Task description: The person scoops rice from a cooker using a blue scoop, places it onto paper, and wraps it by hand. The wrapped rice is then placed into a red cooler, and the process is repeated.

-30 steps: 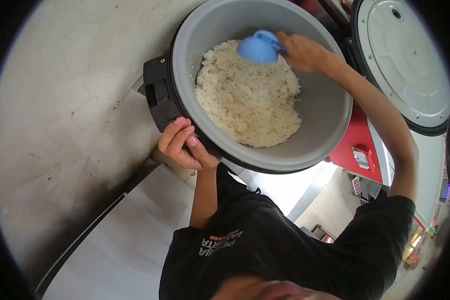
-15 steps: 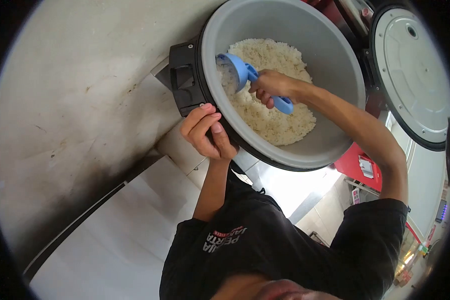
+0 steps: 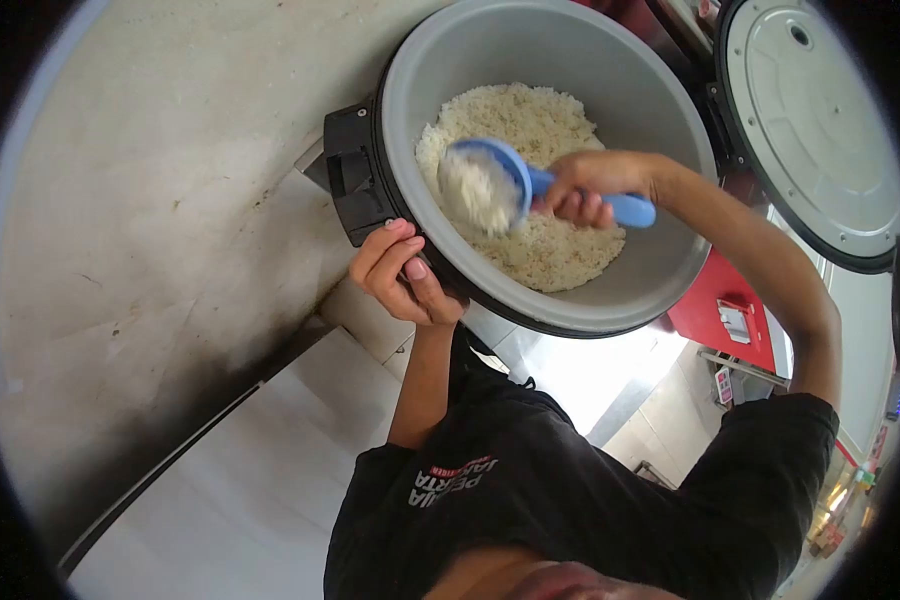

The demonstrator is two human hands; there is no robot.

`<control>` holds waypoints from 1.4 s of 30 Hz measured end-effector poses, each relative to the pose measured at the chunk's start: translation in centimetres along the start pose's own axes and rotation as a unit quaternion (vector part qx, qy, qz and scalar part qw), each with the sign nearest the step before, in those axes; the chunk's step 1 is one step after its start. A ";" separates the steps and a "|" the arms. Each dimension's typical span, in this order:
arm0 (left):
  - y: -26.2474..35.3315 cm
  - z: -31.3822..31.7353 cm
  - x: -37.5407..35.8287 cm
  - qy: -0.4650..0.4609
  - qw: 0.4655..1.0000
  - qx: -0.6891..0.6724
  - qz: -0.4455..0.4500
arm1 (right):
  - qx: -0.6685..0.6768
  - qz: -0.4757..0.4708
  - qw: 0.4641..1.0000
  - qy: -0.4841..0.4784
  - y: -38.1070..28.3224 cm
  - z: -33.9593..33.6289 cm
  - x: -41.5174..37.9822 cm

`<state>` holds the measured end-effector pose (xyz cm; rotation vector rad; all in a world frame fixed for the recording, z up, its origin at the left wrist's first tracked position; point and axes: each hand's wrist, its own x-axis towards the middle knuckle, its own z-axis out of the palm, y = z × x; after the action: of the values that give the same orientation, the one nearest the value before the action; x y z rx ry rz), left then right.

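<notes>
My right hand (image 3: 595, 188) grips the blue handle of a scoop (image 3: 498, 150). White rice fills the scoop's bowl, slightly blurred, above the cooked rice (image 3: 530, 125) inside a large grey pot (image 3: 656, 90). On the near left side, my left hand (image 3: 406, 275) rests against the pot's dark outer edge, just below a black side handle (image 3: 353, 180). Its fingers are curled together toward the thumb, and nothing shows between them.
A round lid (image 3: 820, 120) stands open at the upper right. Beside the pot is a stained pale wall (image 3: 170, 170). A white surface (image 3: 240, 480) lies at the lower left. A red panel (image 3: 720, 300) shows at the right, beyond the pot.
The scoop has moved right and away from the pot's left inner wall, and its load of rice now shows more fully. My left hand stays by the side handle.
</notes>
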<state>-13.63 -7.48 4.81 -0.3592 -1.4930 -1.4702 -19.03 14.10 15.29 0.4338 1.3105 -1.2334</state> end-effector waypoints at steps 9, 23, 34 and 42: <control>0.2 -0.1 -0.1 0.000 1.000 0.020 -0.012 | -0.121 -0.136 0.949 0.257 -0.4 0.9 8.6; 0.2 -0.1 0.0 -0.010 1.000 0.014 -0.008 | -0.454 -0.295 0.736 0.406 4.6 0.3 4.7; 0.2 -0.4 -0.2 -0.032 0.999 0.022 -0.010 | -0.082 -0.062 0.979 0.177 2.0 2.7 5.5; 0.6 -0.2 -0.1 -0.018 0.999 0.030 -0.019 | -0.014 -0.029 0.991 0.128 2.2 5.7 2.1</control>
<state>-13.06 -7.45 5.04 -0.3258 -1.5765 -1.4523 -14.87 9.30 14.25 0.5502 1.5657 -1.2359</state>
